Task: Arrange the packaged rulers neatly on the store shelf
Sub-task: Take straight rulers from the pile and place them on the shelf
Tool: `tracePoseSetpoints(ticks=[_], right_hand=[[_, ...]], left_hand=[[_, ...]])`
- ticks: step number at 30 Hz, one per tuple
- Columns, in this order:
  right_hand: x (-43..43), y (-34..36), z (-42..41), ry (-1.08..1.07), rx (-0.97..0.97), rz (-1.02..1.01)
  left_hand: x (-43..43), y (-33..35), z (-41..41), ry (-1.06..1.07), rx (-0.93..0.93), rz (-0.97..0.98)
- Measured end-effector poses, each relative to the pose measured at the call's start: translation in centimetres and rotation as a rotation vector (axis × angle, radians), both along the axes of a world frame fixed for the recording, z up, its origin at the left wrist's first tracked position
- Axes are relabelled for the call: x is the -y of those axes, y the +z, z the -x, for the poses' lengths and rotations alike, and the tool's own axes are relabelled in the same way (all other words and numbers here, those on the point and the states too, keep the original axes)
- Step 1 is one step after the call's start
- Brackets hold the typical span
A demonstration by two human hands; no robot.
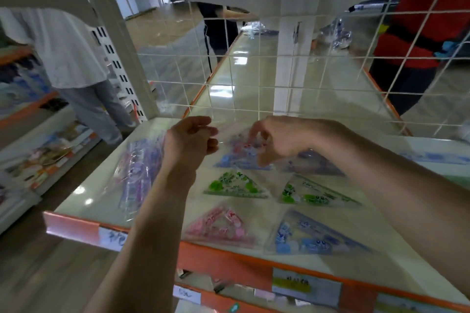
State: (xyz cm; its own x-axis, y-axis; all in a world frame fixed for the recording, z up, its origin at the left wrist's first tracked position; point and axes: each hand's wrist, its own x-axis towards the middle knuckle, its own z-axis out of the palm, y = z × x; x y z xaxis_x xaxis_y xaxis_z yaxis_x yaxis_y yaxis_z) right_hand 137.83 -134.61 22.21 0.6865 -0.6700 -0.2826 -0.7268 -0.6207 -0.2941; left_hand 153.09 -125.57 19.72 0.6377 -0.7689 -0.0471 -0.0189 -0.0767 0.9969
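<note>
Clear packets of triangle rulers lie on the cream shelf [84, 201]. At the front sit a pink set [223, 226] and a blue set [312, 236]. Behind them are two green sets [234, 185] [312, 193]. Farthest back lies a red and blue packet [241, 155]. My right hand [279, 140] pinches its top edge, and my left hand [190, 137] pinches its clear left edge. A stack of purple ruler packets [140, 168] lies at the left, partly behind my left forearm.
A white wire grid [254, 66] closes the shelf's back. The orange front edge [223, 262] carries price labels. One person in white stands at the left aisle, another in red behind the grid at right. More ruler packets [432, 157] lie at far right.
</note>
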Motion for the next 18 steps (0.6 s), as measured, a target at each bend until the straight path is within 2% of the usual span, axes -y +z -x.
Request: tracePoseSetpoints(ticks=[11, 18], right_hand=[[-8.4, -1.0, -2.5, 0.163, -0.075, -0.110], [-10.6, -2.0, -2.4, 0.166, -0.109, -0.023]], left_hand=[[-2.9, -0.8, -2.4, -0.015, -0.024, -0.032], [-4.4, -1.3, -2.1, -0.042, -0.047, -0.036]])
